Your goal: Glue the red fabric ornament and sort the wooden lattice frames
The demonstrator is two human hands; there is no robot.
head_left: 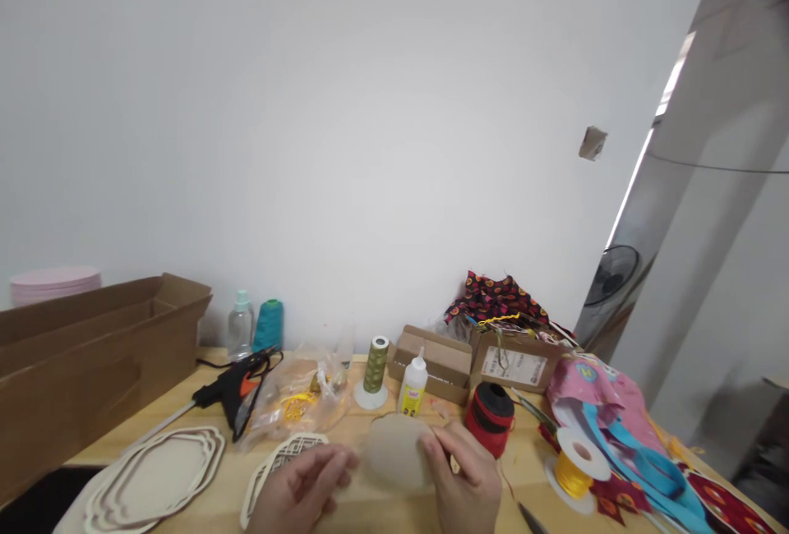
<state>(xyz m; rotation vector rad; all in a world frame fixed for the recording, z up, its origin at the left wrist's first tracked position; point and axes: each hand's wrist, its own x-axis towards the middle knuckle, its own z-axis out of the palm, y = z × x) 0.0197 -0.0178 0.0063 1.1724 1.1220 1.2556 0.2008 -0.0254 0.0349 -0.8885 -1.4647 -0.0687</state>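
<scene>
Both my hands hold a flat, pale beige oval piece (pixel 394 452) low in the middle of the head view. My left hand (pixel 299 491) pinches its left edge with curled fingers. Wrapped over the right edge is my right hand (pixel 465 485), fingers closed. Just under my left hand lies a wooden lattice cut-out (pixel 280 460) on the wooden table (pixel 357 509). A small white glue bottle (pixel 412 386) with a yellow label stands right behind the oval piece. A red thread spool (pixel 490 417) sits beside my right hand.
A stack of wooden frames (pixel 154 481) lies at the left by a black glue gun (pixel 237 390) and a long open cardboard box (pixel 86 361). Behind are an olive thread cone (pixel 375 370), small boxes (pixel 440 363), patterned fabric (pixel 493 297). Yellow cord spool (pixel 576 472) and blue ribbon (pixel 641 460) lie right.
</scene>
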